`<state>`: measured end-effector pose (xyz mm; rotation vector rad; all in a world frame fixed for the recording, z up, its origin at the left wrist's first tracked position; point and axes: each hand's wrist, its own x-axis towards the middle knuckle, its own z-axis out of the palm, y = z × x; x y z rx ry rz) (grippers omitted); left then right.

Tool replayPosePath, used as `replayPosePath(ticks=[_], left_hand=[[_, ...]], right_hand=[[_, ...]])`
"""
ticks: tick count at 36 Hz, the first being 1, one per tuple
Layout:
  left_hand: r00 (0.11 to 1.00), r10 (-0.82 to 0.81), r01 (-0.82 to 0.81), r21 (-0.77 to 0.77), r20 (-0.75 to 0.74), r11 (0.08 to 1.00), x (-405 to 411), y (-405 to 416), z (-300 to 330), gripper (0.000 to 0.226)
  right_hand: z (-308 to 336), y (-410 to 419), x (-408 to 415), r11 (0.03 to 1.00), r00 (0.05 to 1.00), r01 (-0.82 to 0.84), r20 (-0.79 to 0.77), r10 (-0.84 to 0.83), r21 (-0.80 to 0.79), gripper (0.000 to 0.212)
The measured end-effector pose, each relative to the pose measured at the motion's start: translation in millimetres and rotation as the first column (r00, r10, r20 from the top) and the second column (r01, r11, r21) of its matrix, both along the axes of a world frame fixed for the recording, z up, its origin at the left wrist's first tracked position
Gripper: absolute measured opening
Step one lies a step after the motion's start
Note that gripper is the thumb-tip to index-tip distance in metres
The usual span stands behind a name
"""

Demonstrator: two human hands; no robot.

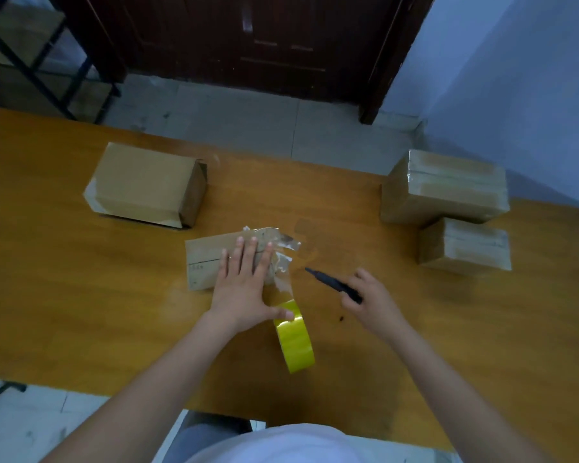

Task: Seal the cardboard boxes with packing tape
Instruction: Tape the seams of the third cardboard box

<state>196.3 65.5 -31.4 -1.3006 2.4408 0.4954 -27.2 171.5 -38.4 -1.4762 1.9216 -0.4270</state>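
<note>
A small cardboard box (204, 259) lies in the middle of the wooden table (64, 295). My left hand (244, 285) presses flat on its top with straight fingers. Crumpled clear tape (281, 259) hangs off the box's right end and runs down to a yellow tape roll (295, 339) standing on edge near my left thumb. My right hand (370, 295) grips a black cutter (331, 284) whose tip points toward the tape strip, a little apart from it.
A larger cardboard box (144, 185) sits at the back left. Two boxes with tape on them sit at the right, one (448, 185) behind the other (468, 245). A dark door and a metal rack stand beyond the table.
</note>
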Motion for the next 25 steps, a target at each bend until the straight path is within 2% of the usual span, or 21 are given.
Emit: replayPosePath(ticks=[5, 13, 17, 21, 25], left_hand=[[1.0, 0.005, -0.005, 0.003, 0.001, 1.0, -2, 0, 0, 0.126], [1.0, -0.002, 0.002, -0.025, 0.006, 1.0, -1, 0, -1, 0.127], [1.0, -0.002, 0.002, -0.03, -0.007, 1.0, 0, 0, -5, 0.127], [1.0, -0.01, 0.009, -0.022, -0.007, 1.0, 1, 0, -7, 0.13], [1.0, -0.007, 0.007, -0.012, -0.015, 1.0, 1, -1, -8, 0.129]], right_hand=[[24, 5, 16, 0.958, 0.929, -0.279, -0.233, 0.287, 0.069, 0.036], [24, -19, 37, 0.923, 0.862, -0.37, -0.334, 0.382, 0.101, 0.041], [23, -19, 37, 0.936, 0.864, -0.321, -0.362, 0.351, 0.141, 0.039], [9, -18, 22, 0.976, 0.889, -0.076, -0.429, 0.16, 0.207, 0.03], [-15, -14, 12, 0.964, 0.897, 0.076, -0.439, 0.045, 0.254, 0.029]])
